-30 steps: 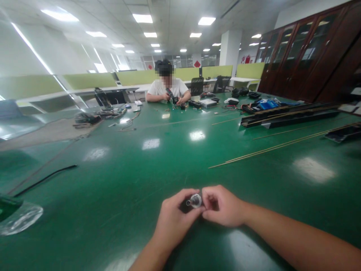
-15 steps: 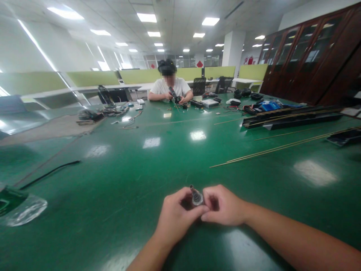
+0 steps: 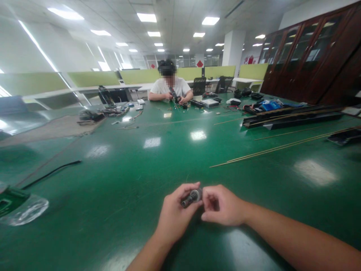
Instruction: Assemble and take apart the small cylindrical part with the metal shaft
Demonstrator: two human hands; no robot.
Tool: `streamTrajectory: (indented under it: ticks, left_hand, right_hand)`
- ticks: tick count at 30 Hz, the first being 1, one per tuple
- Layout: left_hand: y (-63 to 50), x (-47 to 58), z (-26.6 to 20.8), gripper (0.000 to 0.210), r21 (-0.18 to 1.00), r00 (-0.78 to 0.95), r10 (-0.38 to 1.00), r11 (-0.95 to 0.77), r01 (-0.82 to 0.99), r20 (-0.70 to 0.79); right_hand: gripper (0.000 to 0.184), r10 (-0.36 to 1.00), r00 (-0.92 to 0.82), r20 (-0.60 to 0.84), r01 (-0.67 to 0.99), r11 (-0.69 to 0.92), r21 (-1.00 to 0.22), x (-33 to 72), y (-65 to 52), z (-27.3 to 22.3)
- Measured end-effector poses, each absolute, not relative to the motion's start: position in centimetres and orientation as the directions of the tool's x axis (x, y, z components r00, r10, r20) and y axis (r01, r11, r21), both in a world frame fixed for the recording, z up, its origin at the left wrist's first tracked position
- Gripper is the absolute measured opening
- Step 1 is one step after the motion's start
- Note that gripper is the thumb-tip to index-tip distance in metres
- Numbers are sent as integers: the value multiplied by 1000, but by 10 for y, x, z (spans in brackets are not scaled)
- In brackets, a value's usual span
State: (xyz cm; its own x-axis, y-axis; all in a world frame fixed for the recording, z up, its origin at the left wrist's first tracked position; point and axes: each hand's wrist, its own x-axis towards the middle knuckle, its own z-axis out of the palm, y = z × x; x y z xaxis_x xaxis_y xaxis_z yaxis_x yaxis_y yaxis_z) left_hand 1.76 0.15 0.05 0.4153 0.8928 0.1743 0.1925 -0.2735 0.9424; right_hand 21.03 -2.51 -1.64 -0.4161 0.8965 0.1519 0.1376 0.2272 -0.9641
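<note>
An open-plan office doubles as your workshop. Past the broad green table (image 3: 158, 165) in front of you, lime-green partitions (image 3: 220, 71) rise behind white desks (image 3: 246, 79), with black chairs (image 3: 199, 86) close by. Flat ceiling lights (image 3: 147, 17) recede in rows around a square white pillar (image 3: 234, 47), and tall dark wood cabinets (image 3: 299, 64) with glass panes line your right. The bench-work side shows on the tabletop: thin brass-coloured rods (image 3: 254, 154), long black channels (image 3: 299, 119), assorted small parts (image 3: 117, 111) and, across from you, a person in a white top (image 3: 158, 89) holding a dark tool (image 3: 172, 91).
</note>
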Motion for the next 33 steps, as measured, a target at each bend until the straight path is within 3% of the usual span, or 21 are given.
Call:
streamTrajectory:
  ticks: [12,26,33]
  left_hand:
    - [4,15,1,24,807,366,846,-504,307,388]
    - [5,17,7,20,794,390,845,-501,343,365]
    - [4,14,8,21,775,404,851,-492,396,334]
  right_hand:
    - [23,909,-397,131,166,211,-963,210,-27,-11]
    - [21,912,-386,138,200,228,-953,209,-28,-9]
    - [14,955,-252,158,189,208,-960,208,-26,-13]
